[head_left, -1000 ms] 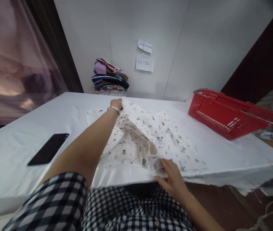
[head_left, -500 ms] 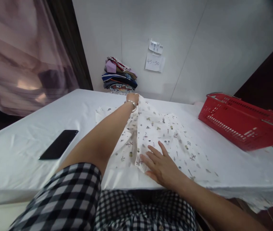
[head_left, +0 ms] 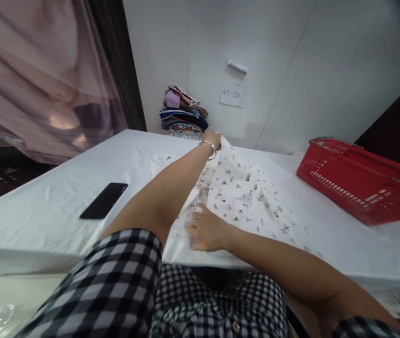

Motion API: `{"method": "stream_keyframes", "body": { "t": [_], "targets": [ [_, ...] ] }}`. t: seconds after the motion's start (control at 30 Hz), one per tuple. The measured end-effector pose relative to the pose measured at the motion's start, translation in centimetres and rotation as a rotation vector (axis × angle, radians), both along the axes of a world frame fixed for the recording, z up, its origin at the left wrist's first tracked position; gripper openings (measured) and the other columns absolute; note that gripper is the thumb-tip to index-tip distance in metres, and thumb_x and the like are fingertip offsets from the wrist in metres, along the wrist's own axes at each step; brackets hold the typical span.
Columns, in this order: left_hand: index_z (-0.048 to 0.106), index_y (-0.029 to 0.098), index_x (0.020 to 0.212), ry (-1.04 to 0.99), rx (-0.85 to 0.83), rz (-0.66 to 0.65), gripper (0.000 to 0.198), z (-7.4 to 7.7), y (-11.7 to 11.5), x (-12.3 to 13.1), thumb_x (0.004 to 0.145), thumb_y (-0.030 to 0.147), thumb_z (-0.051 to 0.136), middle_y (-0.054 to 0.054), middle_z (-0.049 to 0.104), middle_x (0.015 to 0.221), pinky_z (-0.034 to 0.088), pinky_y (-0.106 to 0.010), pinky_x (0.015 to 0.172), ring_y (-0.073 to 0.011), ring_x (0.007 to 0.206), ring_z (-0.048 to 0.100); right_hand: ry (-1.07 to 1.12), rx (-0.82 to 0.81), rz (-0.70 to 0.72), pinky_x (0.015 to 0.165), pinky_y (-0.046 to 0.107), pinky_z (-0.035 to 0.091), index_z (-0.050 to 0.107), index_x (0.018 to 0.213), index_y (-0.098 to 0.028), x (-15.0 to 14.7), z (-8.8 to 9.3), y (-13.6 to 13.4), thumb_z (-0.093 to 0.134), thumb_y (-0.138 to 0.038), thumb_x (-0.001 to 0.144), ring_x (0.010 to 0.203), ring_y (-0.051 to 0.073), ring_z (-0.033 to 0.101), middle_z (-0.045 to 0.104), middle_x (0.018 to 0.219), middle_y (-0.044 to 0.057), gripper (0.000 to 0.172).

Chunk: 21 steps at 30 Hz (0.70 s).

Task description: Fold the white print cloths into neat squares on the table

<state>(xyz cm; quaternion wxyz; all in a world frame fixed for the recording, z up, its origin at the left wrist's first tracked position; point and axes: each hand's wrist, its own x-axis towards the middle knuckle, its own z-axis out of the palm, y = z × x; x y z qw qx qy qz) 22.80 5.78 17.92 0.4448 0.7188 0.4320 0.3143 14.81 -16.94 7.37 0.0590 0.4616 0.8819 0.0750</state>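
A white cloth (head_left: pixel 235 188) printed with small plant-like motifs lies spread on the white-covered table (head_left: pixel 330 234), with one layer folded over along a lengthwise edge. At the far end of that edge, my left hand (head_left: pixel 212 138), with a bracelet at its wrist, is closed on the cloth and holds it slightly raised. Close to the table's front edge, my right hand (head_left: pixel 207 230) rests on the near part of the cloth. Its fingers are bent but apart, pointing left, and appear to hold nothing. Part of the cloth is hidden under my left forearm.
A black phone (head_left: pixel 103 201) lies to the left on the table. Folded clothes (head_left: pixel 184 112) are piled against the back wall, beside a paper marked 45-50 (head_left: pixel 231 95). A red plastic basket (head_left: pixel 358 180) stands at the right. Pink fabric (head_left: pixel 41 70) hangs at the left.
My right hand has moved left across the cloth's folded edge, toward the front. My left hand keeps its hold at the far end. The whole view has shifted slightly.
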Motion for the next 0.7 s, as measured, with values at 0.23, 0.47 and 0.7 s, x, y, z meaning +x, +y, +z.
{"method": "stream_keyframes", "body": {
  "t": [0.23,0.47,0.7],
  "targets": [
    [0.061,0.012,0.088,-0.116,-0.077,0.013,0.016,0.0,-0.6,-1.6,0.080,0.020,0.049,-0.008,0.063,0.075,0.049,-0.026,0.055,-0.0145,0.061,0.060,-0.168,-0.033,-0.078,0.104,0.046,0.011,0.059,0.083,-0.016,4.0,2.8,-3.8,0.061,-0.043,0.072,0.073,0.019,0.056,0.062,0.068,0.003,0.030],
    [0.058,0.013,0.090,-0.131,-0.136,-0.019,0.016,-0.7,-0.9,-0.4,0.081,0.016,0.046,-0.006,0.062,0.073,0.046,-0.021,0.051,-0.0100,0.055,0.058,-0.210,0.001,-0.444,0.087,0.038,0.028,0.054,0.093,-0.012,7.5,5.9,-11.3,0.059,-0.047,0.075,0.060,0.018,0.056,0.062,0.063,0.005,0.039],
    [0.059,0.013,0.090,-0.068,-0.065,-0.037,0.019,-0.3,-1.2,0.3,0.084,0.018,0.042,-0.005,0.061,0.071,0.045,-0.020,0.048,-0.0098,0.053,0.057,-0.211,-0.123,-0.688,0.077,0.037,0.028,0.061,0.070,-0.014,8.6,4.3,-13.1,0.052,-0.023,0.081,0.072,0.021,0.056,0.063,0.068,0.009,0.017]
  ]
}}
